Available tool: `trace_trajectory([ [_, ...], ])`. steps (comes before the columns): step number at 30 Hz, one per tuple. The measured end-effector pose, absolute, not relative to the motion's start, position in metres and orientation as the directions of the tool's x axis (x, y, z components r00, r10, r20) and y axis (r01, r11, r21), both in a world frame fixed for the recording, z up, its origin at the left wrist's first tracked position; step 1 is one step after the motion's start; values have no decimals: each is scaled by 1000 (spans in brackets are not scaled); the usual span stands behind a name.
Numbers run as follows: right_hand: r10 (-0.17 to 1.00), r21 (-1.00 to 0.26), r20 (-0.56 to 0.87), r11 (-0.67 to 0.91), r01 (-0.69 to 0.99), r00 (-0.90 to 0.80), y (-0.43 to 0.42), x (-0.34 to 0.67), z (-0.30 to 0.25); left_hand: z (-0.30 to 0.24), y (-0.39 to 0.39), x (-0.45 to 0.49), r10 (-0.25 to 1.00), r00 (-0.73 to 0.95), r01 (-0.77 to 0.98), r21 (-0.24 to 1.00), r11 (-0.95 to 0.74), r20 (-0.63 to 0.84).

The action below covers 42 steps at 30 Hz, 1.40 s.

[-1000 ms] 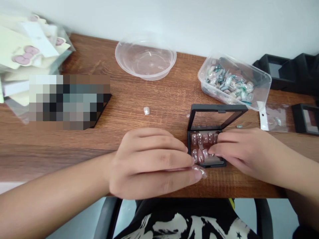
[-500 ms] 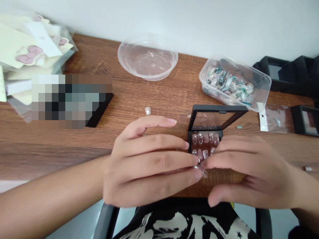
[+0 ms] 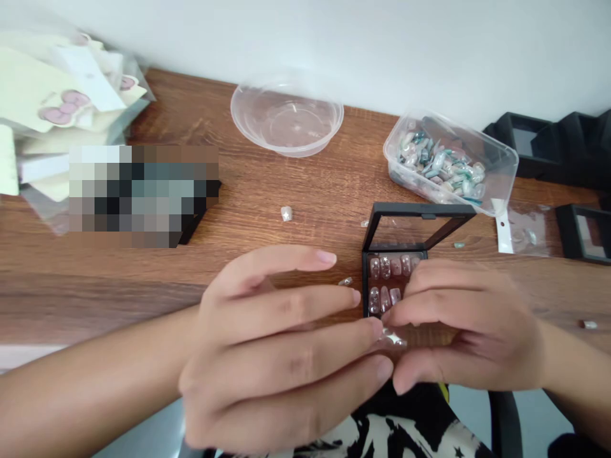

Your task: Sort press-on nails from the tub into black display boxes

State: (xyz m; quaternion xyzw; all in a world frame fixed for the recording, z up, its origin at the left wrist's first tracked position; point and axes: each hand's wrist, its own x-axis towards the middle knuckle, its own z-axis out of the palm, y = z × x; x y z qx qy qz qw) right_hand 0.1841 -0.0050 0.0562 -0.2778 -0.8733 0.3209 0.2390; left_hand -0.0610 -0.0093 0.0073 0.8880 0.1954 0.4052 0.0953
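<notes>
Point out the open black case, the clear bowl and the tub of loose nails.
black case (image 3: 419, 210): head view, lid's top edge.
clear bowl (image 3: 286, 124): head view, inside bottom.
tub (image 3: 501, 166): head view, right wall.

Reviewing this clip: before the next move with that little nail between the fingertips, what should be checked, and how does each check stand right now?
1. Nail pinched between left hand and right hand fingertips: ok, though mostly covered.
2. Black box lid up, inside reachable: ok.
3. Nails in the box lying in rows: ok for those visible; the right hand hides the rest.
4. A free slot in the box: cannot tell, hidden by the hand.
5. Loose nails on the table, one at, another at: not ok, they lie near the hands.
6. Tub of spare nails standing clear of the hands: ok.
</notes>
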Motion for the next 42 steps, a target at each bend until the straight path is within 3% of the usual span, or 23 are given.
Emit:
trace_trajectory([
  [3,639,-683,241,647,340,-730,-5,183,56,10,-9,-55,212,471,250,101,-963,857],
  [9,619,-742,242,614,268,-748,-4,184,53,10,-9,-50,272,468,248,171,-954,841],
  [14,591,-841,224,519,153,-775,-3,182,47,11,-9,-54,199,515,151,140,-979,834],
  [15,585,-850,223,508,139,-780,-3,182,47,12,-12,-54,220,552,167,152,-974,804],
  [18,577,-866,234,490,102,-783,-4,181,46,14,-30,-52,486,672,370,315,-874,559],
  [21,564,-854,244,511,101,-789,-5,182,46,17,-45,-48,557,710,413,385,-825,430],
  [23,544,-796,257,588,144,-799,-7,184,46,20,-48,-47,546,723,392,399,-829,424],
  [28,524,-502,357,806,314,-773,-17,186,45,33,-30,-57,493,732,338,379,-862,470],
  [33,393,-234,518,919,317,-760,-22,188,42,41,-13,-63,402,736,241,344,-908,546],
  [38,458,-205,471,888,411,-754,-17,213,60,39,-4,-59,407,715,227,362,-904,569],
  [42,514,-114,383,851,513,-767,-15,236,66,22,6,-50,258,751,129,247,-960,609],
])
